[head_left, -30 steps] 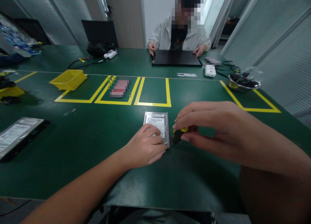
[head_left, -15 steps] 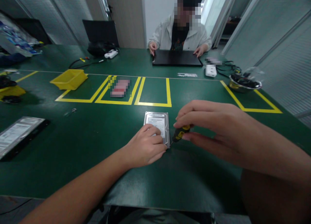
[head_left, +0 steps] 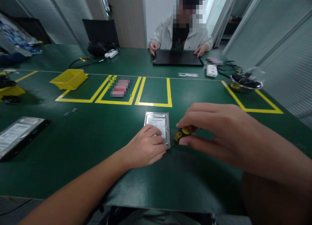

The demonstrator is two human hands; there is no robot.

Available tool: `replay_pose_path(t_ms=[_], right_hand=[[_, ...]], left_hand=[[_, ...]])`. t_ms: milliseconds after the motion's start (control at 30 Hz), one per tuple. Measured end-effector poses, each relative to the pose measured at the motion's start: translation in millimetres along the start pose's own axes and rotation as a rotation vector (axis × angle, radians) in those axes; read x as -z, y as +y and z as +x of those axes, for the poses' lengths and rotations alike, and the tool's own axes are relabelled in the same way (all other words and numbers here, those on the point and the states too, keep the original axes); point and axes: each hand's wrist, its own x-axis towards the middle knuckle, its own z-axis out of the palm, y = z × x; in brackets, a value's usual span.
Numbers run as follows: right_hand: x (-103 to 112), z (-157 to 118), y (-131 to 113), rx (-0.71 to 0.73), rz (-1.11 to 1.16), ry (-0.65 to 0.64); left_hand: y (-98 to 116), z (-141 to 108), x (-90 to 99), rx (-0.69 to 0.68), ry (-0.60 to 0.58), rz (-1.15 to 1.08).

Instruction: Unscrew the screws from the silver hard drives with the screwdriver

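A silver hard drive (head_left: 157, 116) lies label side up on the green table in front of me. My left hand (head_left: 147, 147) rests over its left and lower part, fingers curled onto it, so the near end is partly covered. In my right hand (head_left: 207, 130), thumb and fingers pinch the black and yellow handle of a small screwdriver (head_left: 182, 134). Its thin shaft slants down to the drive's lower right corner. Whether the tip sits in a screw is too small to tell.
Another drive in a black bracket (head_left: 23, 130) lies at the left. Beyond are a yellow bin (head_left: 69, 79), a pixelated pink item (head_left: 120, 88), yellow tape outlines and a bowl of black parts (head_left: 246, 82). Across the table a person holds a black panel (head_left: 177, 58).
My right hand has shifted slightly and the screwdriver handle has turned and tilted lower in its fingers. My left hand and the hard drive stay in place.
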Motion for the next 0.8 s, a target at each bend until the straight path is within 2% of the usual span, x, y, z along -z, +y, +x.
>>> replay_pose_path(t_ms=[267, 400, 633, 800], right_hand=[[-7.7, 1.9, -4.2, -0.118, -0.181, 0.074], [-6.6, 3.0, -3.7, -0.057, -0.172, 0.069], [1.6, -1.5, -1.8, 0.039, 0.010, 0.011], [5.5, -3.4, -0.9, 0.103, 0.060, 0.001]], left_hand=[[-0.4, 0.1, -1.4, -0.012, 0.017, 0.008], [-0.2, 0.1, -1.2, -0.009, 0.010, 0.008], [-1.6, -1.6, -0.8, -0.001, -0.012, -0.007], [-2.5, -2.1, -0.4, -0.009, 0.006, -0.001]])
